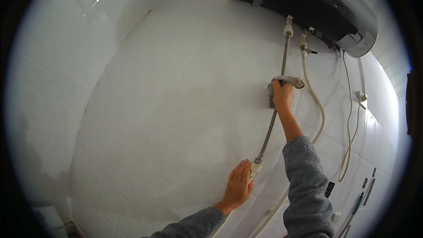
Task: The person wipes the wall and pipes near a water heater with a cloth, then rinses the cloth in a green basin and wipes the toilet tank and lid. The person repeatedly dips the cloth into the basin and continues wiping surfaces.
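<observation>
A metal hose runs down the wall from a white fitting under a water heater to a white pipe fitting lower down. My right hand is closed on a grey cloth, which is bunched around the middle of the hose. My left hand is open, its fingers straight and together, lying against the side of the lower fitting. Its palm side is hidden.
A cream hose curves down right of my right forearm. A looped cable hangs farther right near a wall socket. White wall tiles fill the left. A thin dark-green stick is at lower right.
</observation>
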The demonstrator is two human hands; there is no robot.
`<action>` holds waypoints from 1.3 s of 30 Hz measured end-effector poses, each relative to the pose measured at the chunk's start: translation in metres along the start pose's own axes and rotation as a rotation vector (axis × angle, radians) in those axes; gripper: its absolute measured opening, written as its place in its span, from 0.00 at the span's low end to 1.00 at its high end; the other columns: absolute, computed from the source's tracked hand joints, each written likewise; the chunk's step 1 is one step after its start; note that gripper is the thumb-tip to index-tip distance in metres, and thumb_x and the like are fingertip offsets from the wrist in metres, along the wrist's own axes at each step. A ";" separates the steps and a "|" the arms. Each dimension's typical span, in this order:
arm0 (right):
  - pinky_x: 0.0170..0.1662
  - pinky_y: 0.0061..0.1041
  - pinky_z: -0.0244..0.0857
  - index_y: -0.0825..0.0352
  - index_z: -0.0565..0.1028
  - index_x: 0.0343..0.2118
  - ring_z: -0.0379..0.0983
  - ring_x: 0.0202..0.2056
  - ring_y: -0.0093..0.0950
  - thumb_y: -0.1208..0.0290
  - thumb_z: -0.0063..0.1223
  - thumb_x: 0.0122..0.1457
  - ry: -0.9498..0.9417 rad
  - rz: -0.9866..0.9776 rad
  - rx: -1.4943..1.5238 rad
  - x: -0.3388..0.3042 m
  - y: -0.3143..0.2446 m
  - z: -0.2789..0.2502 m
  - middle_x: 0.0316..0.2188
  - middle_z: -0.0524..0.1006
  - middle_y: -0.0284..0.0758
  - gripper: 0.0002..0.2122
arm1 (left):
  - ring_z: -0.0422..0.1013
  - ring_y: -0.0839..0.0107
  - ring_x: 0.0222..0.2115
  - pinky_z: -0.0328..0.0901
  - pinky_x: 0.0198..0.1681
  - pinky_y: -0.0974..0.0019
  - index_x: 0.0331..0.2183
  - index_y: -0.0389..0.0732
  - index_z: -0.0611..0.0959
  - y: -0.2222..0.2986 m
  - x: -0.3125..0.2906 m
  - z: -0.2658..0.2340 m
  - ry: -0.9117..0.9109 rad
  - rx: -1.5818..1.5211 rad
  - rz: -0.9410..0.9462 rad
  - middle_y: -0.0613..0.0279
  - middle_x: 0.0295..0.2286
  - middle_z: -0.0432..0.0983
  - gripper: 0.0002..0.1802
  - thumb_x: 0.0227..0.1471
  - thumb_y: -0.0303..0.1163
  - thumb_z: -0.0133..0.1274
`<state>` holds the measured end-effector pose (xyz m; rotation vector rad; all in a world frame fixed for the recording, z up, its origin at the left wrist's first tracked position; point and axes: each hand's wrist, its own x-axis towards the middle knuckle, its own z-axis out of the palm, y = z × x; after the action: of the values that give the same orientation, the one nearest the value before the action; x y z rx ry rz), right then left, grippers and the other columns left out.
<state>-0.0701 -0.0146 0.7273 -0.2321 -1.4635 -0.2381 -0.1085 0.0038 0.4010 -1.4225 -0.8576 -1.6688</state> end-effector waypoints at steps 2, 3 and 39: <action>0.38 0.40 0.65 0.75 0.76 0.25 0.74 0.31 0.45 0.61 0.51 0.52 0.062 -0.062 0.003 0.009 0.009 0.011 0.25 0.76 0.49 0.17 | 0.52 0.48 0.60 0.47 0.62 0.49 0.60 0.30 0.54 -0.002 0.000 -0.004 -0.010 -0.005 -0.011 0.42 0.58 0.54 0.38 0.52 0.31 0.51; 0.38 0.40 0.65 0.75 0.76 0.25 0.74 0.31 0.46 0.60 0.51 0.53 0.078 -0.079 -0.021 0.016 0.004 0.008 0.25 0.76 0.49 0.17 | 0.52 0.48 0.60 0.47 0.62 0.49 0.60 0.30 0.55 -0.003 0.000 -0.004 -0.013 -0.011 -0.018 0.42 0.58 0.54 0.38 0.52 0.30 0.51; 0.53 0.37 0.61 0.71 0.69 0.49 0.68 0.50 0.43 0.80 0.52 0.49 -0.280 -0.188 0.074 -0.161 0.045 -0.041 0.48 0.71 0.47 0.21 | 0.52 0.48 0.60 0.47 0.62 0.49 0.59 0.28 0.56 -0.002 0.001 -0.004 -0.029 0.010 -0.024 0.42 0.57 0.56 0.37 0.50 0.28 0.51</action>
<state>-0.0331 0.0187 0.5628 -0.0685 -1.7713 -0.3118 -0.1116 0.0014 0.4013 -1.4379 -0.9010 -1.6633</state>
